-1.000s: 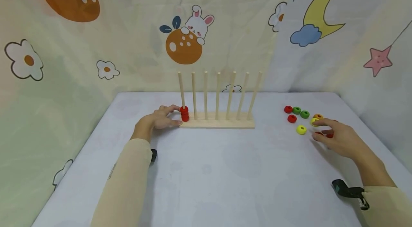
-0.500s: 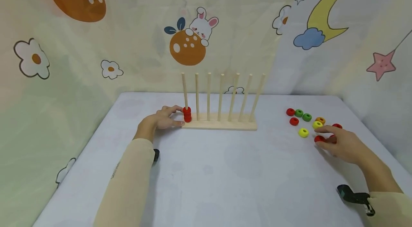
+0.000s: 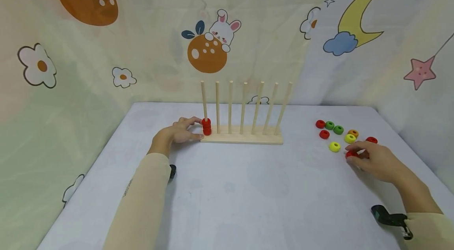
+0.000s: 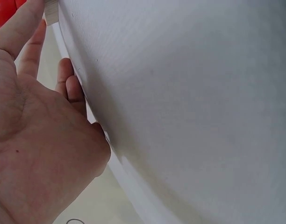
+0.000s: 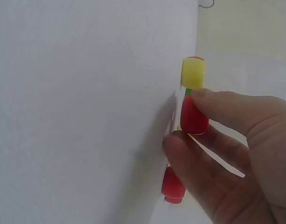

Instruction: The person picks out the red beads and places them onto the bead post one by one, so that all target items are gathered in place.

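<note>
My right hand (image 3: 377,160) pinches a red bead (image 5: 194,115) between thumb and finger, low over the table. Beyond that hand lies another red bead (image 3: 371,139); a yellow bead (image 3: 334,146) sits to its left. At the left end of a wooden peg rack (image 3: 244,137), my left hand (image 3: 181,131) rests with thumb and index finger stretched to the end of the base. Small red beads (image 3: 206,127) are stacked on the leftmost peg, right by the index fingertip. The left wrist view shows the left palm (image 4: 45,126), with the other fingers relaxed.
Several loose beads lie on the right of the table: red beads (image 3: 324,134), green beads (image 3: 338,129), another yellow bead (image 3: 349,138) and an orange bead (image 3: 353,133). The other pegs (image 3: 242,108) stand bare. Behind the table (image 3: 230,194) hangs a printed cloth (image 3: 152,45).
My right thumb and fingers have closed in on the red bead. The left hand has stayed at the rack's end. The head view has shifted slightly.
</note>
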`<action>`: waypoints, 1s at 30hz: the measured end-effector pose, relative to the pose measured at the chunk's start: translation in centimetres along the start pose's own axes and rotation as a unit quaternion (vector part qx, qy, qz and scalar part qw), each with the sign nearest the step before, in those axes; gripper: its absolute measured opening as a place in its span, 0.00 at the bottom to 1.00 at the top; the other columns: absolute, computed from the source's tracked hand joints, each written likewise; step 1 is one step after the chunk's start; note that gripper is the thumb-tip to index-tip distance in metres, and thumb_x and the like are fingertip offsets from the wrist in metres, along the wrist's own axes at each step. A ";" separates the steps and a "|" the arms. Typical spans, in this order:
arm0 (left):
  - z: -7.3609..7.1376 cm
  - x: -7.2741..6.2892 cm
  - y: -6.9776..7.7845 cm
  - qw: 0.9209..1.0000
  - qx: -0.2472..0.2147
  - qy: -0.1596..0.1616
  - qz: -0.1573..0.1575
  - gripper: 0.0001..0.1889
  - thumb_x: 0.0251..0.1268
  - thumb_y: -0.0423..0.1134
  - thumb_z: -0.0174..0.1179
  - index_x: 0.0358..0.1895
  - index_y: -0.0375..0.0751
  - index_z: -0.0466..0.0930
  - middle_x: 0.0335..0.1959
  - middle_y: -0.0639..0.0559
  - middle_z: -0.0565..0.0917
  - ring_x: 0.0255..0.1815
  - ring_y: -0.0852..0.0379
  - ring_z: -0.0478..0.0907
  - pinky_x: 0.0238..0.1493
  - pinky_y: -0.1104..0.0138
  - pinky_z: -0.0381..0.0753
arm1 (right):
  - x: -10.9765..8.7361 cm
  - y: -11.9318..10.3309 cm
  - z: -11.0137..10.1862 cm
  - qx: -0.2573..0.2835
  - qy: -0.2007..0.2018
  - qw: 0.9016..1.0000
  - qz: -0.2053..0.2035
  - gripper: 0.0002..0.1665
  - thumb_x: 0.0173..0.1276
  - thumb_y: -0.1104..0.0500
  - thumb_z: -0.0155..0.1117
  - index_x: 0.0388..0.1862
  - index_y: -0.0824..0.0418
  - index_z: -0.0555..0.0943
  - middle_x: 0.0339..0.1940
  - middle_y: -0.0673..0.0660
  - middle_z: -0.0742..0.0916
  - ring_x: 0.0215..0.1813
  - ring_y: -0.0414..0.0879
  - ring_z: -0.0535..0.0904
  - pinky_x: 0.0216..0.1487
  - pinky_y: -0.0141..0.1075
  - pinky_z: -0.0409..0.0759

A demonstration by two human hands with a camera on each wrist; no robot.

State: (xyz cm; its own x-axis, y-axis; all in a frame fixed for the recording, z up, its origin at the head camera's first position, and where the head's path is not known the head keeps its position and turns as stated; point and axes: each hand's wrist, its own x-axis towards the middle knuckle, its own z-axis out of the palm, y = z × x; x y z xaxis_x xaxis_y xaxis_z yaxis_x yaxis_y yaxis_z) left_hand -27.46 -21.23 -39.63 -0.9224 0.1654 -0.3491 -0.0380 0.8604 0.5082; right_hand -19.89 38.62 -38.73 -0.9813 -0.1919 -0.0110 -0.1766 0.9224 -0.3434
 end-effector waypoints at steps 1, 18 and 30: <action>0.0 -0.1 0.0 1.000 -0.001 0.002 0.002 0.35 0.66 0.61 0.63 0.74 0.69 0.62 0.78 0.44 0.57 0.77 0.35 0.52 0.68 0.31 0.61 | 0.0 -0.1 -0.1 0.001 0.006 1.000 -0.003 0.22 0.65 0.57 0.74 0.55 0.64 0.82 0.46 0.67 0.84 0.42 0.57 0.81 0.33 0.40 0.83; -0.3 -0.5 -0.4 1.000 -0.012 0.008 0.000 0.35 0.65 0.62 0.64 0.74 0.70 0.63 0.79 0.45 0.57 0.78 0.35 0.52 0.68 0.30 0.60 | 0.7 -1.6 -0.1 0.004 0.105 0.989 -0.106 0.10 0.67 0.62 0.72 0.46 0.59 0.83 0.46 0.60 0.81 0.36 0.48 0.74 0.25 0.29 0.73; -0.3 -0.5 -0.1 1.000 -0.003 0.003 0.010 0.34 0.66 0.61 0.64 0.74 0.69 0.63 0.78 0.45 0.59 0.77 0.35 0.54 0.68 0.31 0.61 | 1.5 -3.1 -0.2 0.019 0.141 0.976 -0.165 0.25 0.57 0.72 0.77 0.54 0.62 0.82 0.55 0.64 0.78 0.41 0.60 0.85 0.36 0.22 0.81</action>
State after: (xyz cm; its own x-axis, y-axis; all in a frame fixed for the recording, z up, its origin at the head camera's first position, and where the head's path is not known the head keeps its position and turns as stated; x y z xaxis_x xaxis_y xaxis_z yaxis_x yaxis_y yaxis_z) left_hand -27.13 -21.50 -39.27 -0.9249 0.1800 -0.3350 -0.0223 0.8537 0.5203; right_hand -20.78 35.52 -37.53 -0.8543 -0.3712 0.3637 -0.4888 0.8118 -0.3195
